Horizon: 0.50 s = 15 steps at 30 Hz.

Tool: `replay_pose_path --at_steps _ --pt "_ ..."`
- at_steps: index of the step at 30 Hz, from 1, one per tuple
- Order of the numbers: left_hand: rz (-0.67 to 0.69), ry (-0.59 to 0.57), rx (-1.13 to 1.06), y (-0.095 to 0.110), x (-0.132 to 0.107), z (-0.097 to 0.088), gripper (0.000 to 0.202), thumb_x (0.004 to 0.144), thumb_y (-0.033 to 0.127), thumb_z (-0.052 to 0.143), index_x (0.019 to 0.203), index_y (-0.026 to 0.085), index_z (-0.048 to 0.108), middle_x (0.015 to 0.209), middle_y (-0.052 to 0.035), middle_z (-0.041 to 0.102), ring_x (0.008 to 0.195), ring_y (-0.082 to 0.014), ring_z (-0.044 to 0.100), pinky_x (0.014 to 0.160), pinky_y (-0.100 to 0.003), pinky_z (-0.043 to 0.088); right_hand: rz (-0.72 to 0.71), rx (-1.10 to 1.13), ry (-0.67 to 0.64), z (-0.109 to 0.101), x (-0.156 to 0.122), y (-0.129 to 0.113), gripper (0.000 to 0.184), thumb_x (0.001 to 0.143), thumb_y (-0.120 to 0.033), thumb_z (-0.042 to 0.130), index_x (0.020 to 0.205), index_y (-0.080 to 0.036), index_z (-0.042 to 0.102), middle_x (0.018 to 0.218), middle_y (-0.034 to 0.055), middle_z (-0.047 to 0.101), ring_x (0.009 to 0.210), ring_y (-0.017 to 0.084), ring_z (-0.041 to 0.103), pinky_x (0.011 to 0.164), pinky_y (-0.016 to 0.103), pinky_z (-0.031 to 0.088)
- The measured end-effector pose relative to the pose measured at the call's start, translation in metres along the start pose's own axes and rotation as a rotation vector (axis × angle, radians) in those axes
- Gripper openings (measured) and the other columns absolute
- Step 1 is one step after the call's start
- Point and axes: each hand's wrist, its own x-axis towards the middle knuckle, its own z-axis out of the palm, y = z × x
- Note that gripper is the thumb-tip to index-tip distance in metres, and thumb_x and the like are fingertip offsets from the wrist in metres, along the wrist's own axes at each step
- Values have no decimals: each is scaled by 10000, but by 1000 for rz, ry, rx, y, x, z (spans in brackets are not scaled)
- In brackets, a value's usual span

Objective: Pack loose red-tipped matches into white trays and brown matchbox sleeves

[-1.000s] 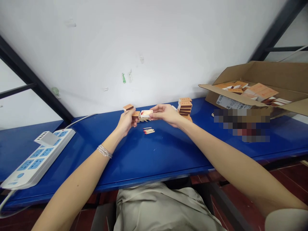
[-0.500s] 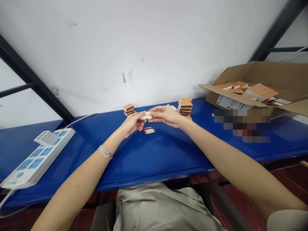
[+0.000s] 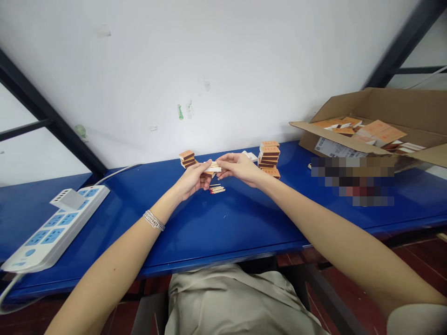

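My left hand point(image 3: 194, 181) is closed round a white matchbox tray point(image 3: 213, 169) with pale matchsticks in it, thumb on top. At the tray's right end, my right hand point(image 3: 239, 167) has thumb and fingers pinched together on it. An orange matchbox point(image 3: 208, 175) shows just under the tray, and whether the left fingers hold it too I cannot tell. Several loose red-tipped matches point(image 3: 218, 190) lie on the blue table right below the hands.
Matchboxes are stacked at the left point(image 3: 187, 158) and, taller, at the right point(image 3: 268, 156). A white object point(image 3: 250, 157) lies behind my right hand. An open carton point(image 3: 307, 136) with matchboxes stands far right. A power strip point(image 3: 61, 228) lies at the left on the blue table point(image 3: 209, 232).
Both hands stay in nearly the same place round the tray, with a slight shift of the right fingers at its end. The view has moved a little.
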Motion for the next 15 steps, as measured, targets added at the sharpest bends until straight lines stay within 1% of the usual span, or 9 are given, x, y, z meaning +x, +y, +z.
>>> replay_pose_path --at_steps 3,5,7,8,10,12,15 --pt "3 7 -12 0 0 0 320 838 446 629 805 129 594 552 -13 549 422 -86 486 390 -198 403 -23 -14 -59 -1 -1 0 267 753 -319 760 903 -136 637 758 46 674 688 136 676 691 283 616" --pt "13 4 -10 0 1 -1 340 830 466 634 817 128 595 544 -12 551 412 -87 483 387 -198 396 -56 -58 -94 -3 -1 0 343 700 -299 800 956 -138 638 844 56 687 713 137 679 679 276 614" --pt "20 32 -12 -1 3 -2 372 833 496 618 823 125 597 528 -10 545 399 -88 474 381 -198 387 -85 -95 -78 -6 0 0 394 647 -264 832 964 -136 637 907 68 689 712 136 675 647 269 614" --pt "22 63 -25 -1 4 -3 387 842 509 599 817 122 597 520 -10 540 395 -88 470 379 -197 381 -91 -97 -58 -7 1 -1 395 632 -252 839 950 -132 637 905 70 689 703 136 671 629 267 613" --pt "27 138 -78 0 6 -4 401 874 508 546 789 119 590 500 -10 526 386 -86 456 379 -195 365 -82 -77 -27 -9 2 -3 375 626 -247 843 912 -127 633 836 65 683 681 136 661 605 266 613" --pt "37 203 -145 1 8 -6 379 909 463 492 767 122 577 483 -8 513 375 -82 436 381 -193 349 -71 -55 -5 -11 2 -5 368 619 -253 851 883 -132 625 765 49 668 654 134 650 590 269 614" --pt "66 257 -212 3 8 -7 326 937 380 434 775 129 562 471 -1 498 374 -82 426 396 -192 350 -77 -49 -1 -10 1 -6 392 588 -272 869 858 -141 618 750 38 658 639 133 643 572 271 615"
